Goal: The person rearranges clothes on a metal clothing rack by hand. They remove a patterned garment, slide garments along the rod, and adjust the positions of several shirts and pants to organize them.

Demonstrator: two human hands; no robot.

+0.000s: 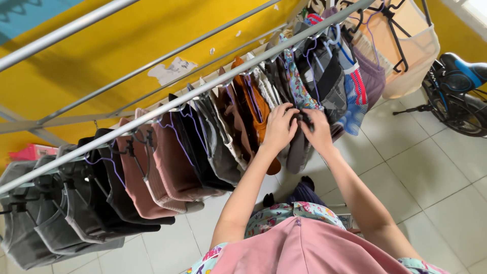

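Pink cloth (304, 251) at your chest; your left hand (280, 127) and right hand (318, 131) pinch dark garment (300, 147) on rail (213, 85), fingers closed.

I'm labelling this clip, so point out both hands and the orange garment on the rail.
left hand (280, 127): head view, back of the hand.
right hand (318, 131): head view, back of the hand.
orange garment (253, 104): head view, upper front of the hanging cloth.

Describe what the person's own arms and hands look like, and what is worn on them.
Both arms are bare from the short floral sleeves down to the wrists. The left hand and right hand wear no gloves; no watch, bracelet or ring is visible. A pink garment lies over the chest.
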